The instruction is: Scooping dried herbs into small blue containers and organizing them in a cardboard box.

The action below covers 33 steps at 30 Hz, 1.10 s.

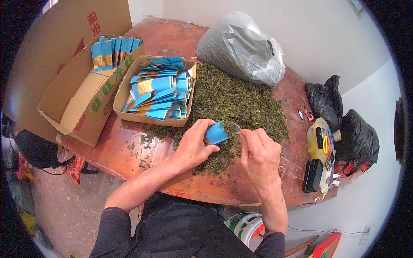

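Note:
A small blue packet [216, 133] is in my left hand [194, 142], over the near part of a heap of dried leaves [238, 100], likely tea. My right hand [259, 148] grips a metal scoop or spoon [237, 128], whose bowl is at the packet's mouth with leaves around it. My fingers hide the scoop's handle. Left of the heap, a shallow cardboard box [155, 121] holds many blue and gold packets [161, 87], lying in loose stacks. Farther left, a long cardboard box [80, 100] has a row of upright blue packets [111, 53] at its far end.
A clear plastic bag of leaves [240, 48] rests behind the heap on the red wooden table [161, 29]. Black plastic bags [358, 142], a black case [312, 175] and a yellow container [314, 138] are at the right. A white bucket [246, 227] is below the near edge.

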{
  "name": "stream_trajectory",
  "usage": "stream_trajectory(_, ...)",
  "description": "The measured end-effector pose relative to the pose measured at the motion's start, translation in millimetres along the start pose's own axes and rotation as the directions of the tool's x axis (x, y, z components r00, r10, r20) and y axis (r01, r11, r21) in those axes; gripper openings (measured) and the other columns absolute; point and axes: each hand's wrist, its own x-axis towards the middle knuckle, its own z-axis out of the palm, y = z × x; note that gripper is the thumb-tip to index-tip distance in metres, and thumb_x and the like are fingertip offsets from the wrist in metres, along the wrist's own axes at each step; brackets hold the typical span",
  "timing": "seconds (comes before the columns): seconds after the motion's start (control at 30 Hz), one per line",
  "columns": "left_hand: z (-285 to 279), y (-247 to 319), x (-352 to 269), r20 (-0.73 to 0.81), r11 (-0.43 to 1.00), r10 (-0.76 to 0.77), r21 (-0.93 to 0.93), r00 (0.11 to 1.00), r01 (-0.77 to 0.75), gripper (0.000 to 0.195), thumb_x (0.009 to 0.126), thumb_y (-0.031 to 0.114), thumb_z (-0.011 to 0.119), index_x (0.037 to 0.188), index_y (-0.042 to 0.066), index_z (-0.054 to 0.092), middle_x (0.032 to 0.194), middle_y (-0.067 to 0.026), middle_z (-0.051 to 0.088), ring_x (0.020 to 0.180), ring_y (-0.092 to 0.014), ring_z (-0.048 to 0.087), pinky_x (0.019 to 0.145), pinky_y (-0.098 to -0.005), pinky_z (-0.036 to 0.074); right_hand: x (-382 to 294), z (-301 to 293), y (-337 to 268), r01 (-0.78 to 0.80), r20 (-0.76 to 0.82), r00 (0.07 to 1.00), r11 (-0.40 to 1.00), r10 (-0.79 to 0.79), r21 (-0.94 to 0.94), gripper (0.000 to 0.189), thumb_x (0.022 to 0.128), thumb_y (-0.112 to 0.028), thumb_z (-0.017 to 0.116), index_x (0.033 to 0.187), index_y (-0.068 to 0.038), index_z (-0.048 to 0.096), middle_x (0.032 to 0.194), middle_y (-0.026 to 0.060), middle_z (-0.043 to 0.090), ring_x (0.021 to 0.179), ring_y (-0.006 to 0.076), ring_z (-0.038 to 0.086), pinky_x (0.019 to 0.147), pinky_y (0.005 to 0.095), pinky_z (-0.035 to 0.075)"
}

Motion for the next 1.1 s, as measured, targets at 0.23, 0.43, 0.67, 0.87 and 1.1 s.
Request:
stream_trajectory(0.23, -0.5, 0.3, -0.2, -0.011, 1.0, 0.01, 0.012, 1.0, -0.01, 0.071, 0.071, 0.016, 0.091, 0.13, 0.001, 0.054, 0.118, -0.0194, 0.062, 0.112, -0.039, 0.064, 0.096, -0.0438, 0.052, 0.2, -6.1, -2.6, 0.025, -0.025, 0.999, 0.997, -0.027, -0.068, 0.021, 0.083, 0.005, 0.073, 0.102, -0.003, 0.07, 0.08, 0.0103, 0.063, 0.066, 0.0293, 0.065, 0.055, 0.0407, 0.051)
stream_trajectory(0.43, 0.2, -0.8, -0.3, -0.017, 1.0, 0.014, 0.011, 1.0, -0.014, 0.07, 0.072, 0.016, 0.09, 0.129, 0.001, 0.053, 0.117, -0.0191, 0.062, 0.111, -0.038, 0.064, 0.096, -0.0439, 0.052, -1.0, -9.1, 0.3, 0.023, -0.061, 0.998, 0.997, -0.028, -0.075, 0.022, 0.082, 0.006, 0.074, 0.102, -0.002, 0.071, 0.08, 0.0105, 0.064, 0.066, 0.0287, 0.065, 0.055, 0.0391, 0.051)
stream_trajectory(0.67, 1.0, -0.2, 0.0, -0.017, 1.0, 0.022, 0.013, 1.0, -0.022, 0.069, 0.072, 0.016, 0.091, 0.129, 0.002, 0.053, 0.117, -0.0191, 0.062, 0.111, -0.038, 0.064, 0.096, -0.0438, 0.053, -3.9, -3.4, -3.3, 0.073, -0.02, 0.997, 0.996, -0.074, -0.042, 0.025, 0.074, 0.002, 0.071, 0.099, -0.001, 0.068, 0.079, 0.0096, 0.057, 0.067, 0.0275, 0.064, 0.056, 0.0381, 0.052)
stream_trajectory(0.87, -0.1, -0.1, -1.4, -0.034, 1.0, 0.02, 0.002, 0.999, -0.02, 0.069, 0.071, 0.014, 0.091, 0.128, 0.002, 0.054, 0.116, -0.0186, 0.064, 0.109, -0.037, 0.065, 0.094, -0.0434, 0.054, -3.0, 3.1, -11.8, 0.093, 0.04, 0.995, 0.995, -0.091, -0.04, 0.026, 0.077, 0.004, 0.073, 0.103, -0.001, 0.07, 0.081, 0.0102, 0.06, 0.065, 0.0282, 0.063, 0.055, 0.0395, 0.05)
stream_trajectory(1.1, 1.2, 1.0, -0.6, -0.025, 0.999, -0.009, -0.042, 1.0, 0.008, 0.067, 0.072, 0.013, 0.091, 0.127, 0.003, 0.055, 0.116, -0.0177, 0.064, 0.107, -0.036, 0.066, 0.091, -0.0424, 0.055, -0.3, 13.3, -13.1, 0.142, 0.01, 0.99, 0.989, -0.142, -0.031, 0.017, 0.074, -0.001, 0.069, 0.09, -0.003, 0.063, 0.075, 0.0084, 0.051, 0.068, 0.0257, 0.061, 0.055, 0.0388, 0.05)
